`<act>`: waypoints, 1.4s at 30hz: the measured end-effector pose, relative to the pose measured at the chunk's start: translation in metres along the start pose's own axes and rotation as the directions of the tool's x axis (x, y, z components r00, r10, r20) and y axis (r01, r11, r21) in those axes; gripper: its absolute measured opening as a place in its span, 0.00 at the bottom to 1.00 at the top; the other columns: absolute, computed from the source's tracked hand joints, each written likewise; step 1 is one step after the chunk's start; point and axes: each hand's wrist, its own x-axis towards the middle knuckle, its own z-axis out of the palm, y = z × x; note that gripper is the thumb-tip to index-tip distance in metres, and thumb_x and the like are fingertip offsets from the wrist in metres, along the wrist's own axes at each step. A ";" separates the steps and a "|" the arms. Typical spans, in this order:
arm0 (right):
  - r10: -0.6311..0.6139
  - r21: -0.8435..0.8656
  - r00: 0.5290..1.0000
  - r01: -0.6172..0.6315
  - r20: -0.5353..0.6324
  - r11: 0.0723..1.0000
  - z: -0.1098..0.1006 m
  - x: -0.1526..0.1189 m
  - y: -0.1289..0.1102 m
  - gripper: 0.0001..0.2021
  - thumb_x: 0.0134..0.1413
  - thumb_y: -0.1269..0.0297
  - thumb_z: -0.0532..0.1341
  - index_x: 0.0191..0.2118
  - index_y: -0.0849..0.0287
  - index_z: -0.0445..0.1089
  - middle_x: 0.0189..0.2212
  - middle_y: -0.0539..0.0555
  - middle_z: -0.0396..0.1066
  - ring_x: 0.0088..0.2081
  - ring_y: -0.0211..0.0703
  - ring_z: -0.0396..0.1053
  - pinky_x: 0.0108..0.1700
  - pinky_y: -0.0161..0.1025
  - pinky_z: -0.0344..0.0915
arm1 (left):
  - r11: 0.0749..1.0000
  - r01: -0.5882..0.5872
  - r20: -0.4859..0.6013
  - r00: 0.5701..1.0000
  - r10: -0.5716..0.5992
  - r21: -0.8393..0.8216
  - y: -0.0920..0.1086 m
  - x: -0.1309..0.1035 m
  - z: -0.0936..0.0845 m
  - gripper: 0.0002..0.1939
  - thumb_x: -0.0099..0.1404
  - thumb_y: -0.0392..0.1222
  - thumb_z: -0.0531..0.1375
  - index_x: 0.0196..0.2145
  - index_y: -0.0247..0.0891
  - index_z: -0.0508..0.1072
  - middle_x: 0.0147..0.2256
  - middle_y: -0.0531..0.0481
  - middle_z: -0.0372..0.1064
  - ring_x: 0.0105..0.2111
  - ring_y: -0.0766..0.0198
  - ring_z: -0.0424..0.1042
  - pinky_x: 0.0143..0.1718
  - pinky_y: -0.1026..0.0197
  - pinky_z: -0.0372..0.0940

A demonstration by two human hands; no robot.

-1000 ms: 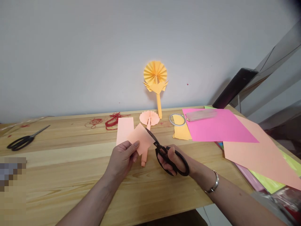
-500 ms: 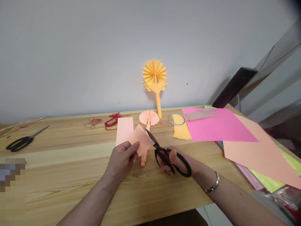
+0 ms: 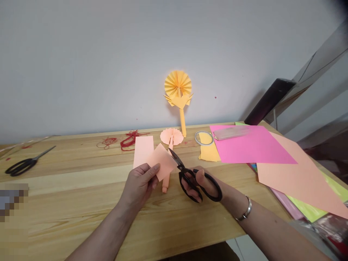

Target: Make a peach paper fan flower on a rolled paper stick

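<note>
Between thumb and fingers, my left hand (image 3: 143, 181) pinches a small peach paper piece (image 3: 162, 161). My right hand (image 3: 199, 181) is closed around the handles of black-handled scissors (image 3: 182, 167), whose blades lie at the piece's right edge; whether they cut into it I cannot tell. Beneath the held paper lies a peach pleated paper fan (image 3: 172, 136) with a rolled paper handle, partly covered. Left of it, a peach paper strip (image 3: 143, 148) rests on the table, its lower end hidden by my left hand and the held piece.
A yellow paper fan (image 3: 178, 87) leans on the wall. Red thread (image 3: 131, 140) and other scissors (image 3: 23, 166) lie to the left. Rightward are a tape roll (image 3: 204, 138) on yellow paper, a pink sheet (image 3: 252, 148), a peach sheet (image 3: 293, 177) and a dark cylinder (image 3: 270, 101).
The view has shifted very slightly. My hands, the held paper and the scissors keep nearly the same positions.
</note>
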 end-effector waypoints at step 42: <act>0.140 -0.022 0.980 -0.145 -0.144 0.989 0.009 0.005 -0.026 0.30 0.44 0.33 0.51 0.21 0.60 0.56 0.12 0.43 0.49 0.13 0.28 0.47 0.14 0.29 0.43 | 1.000 -0.024 0.000 1.000 0.024 -0.011 0.000 0.002 -0.002 0.17 0.48 0.44 0.67 0.15 0.35 0.63 0.12 0.58 0.56 0.12 0.76 0.52 0.13 0.71 0.44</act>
